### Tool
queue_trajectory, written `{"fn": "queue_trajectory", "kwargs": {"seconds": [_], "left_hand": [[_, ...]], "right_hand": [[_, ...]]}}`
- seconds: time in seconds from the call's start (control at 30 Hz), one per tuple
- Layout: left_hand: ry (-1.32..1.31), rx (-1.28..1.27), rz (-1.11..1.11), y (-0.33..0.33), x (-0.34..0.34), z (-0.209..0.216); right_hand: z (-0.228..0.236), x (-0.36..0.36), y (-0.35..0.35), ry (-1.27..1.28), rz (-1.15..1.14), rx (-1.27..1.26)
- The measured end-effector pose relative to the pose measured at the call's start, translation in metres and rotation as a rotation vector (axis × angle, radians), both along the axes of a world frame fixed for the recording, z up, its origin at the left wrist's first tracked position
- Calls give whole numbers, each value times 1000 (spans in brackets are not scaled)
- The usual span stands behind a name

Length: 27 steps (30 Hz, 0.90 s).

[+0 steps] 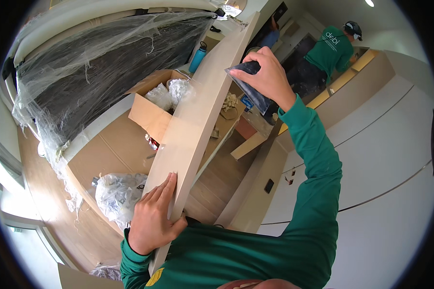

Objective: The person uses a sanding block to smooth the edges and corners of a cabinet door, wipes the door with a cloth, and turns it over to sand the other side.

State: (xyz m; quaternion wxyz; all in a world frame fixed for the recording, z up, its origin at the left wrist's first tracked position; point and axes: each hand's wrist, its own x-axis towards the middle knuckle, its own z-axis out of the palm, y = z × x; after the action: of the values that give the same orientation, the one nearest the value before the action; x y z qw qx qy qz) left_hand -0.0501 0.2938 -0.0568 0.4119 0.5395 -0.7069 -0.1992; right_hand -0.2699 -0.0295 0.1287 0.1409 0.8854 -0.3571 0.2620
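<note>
Long board (190,115), pale beige, runs diag. from the person's torso up to upper mid. of view. Broad face is smooth, w/ a soft sheen; narrow edge on R side is thick, straight, approx. same colour. Looks flat, w/o obvious bends.

L hand (154,214) rests on near end of board: fingers extended, pressed tog. on broad face, tips pointing up along it; thumb set apart, over by the narrow edge.

R hand (270,77) is up by far part of board, thumb & index pinching a dark sheet (253,94); other fingers curled close. Sheet = dark grey/black, thin, creased, w/ lighter scuffs & a pointed corner toward board. It's at the board's R edge; can't tell if it touches.

L of board: open cardboard box (147,115) w/ crumpled clear wrap, blue bottle (197,59) w/ dark cap farther up, clear plastic bag (118,197) nearer. Clear plastic sheeting (111,62) hangs over a dark panel, upper L. Co-worker (328,53) in green top, upper R, well apart.
</note>
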Motion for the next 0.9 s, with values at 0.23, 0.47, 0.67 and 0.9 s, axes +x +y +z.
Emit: {"fn": "queue_trajectory", "kwargs": {"seconds": [0.23, 0.47, 0.67, 0.9], "left_hand": [[16, 10, -8, -1, 2, 2], [27, 17, -3, -1, 1, 2], [30, 30, -1, 0, 3, 2], [41, 62, -4, -1, 2, 4]], "right_hand": [[-6, 5, 15, 5, 52, -14], [-11, 11, 37, 21, 61, 47], [-21, 19, 62, 44, 149, 85], [-24, 23, 75, 45, 152, 75]]}}
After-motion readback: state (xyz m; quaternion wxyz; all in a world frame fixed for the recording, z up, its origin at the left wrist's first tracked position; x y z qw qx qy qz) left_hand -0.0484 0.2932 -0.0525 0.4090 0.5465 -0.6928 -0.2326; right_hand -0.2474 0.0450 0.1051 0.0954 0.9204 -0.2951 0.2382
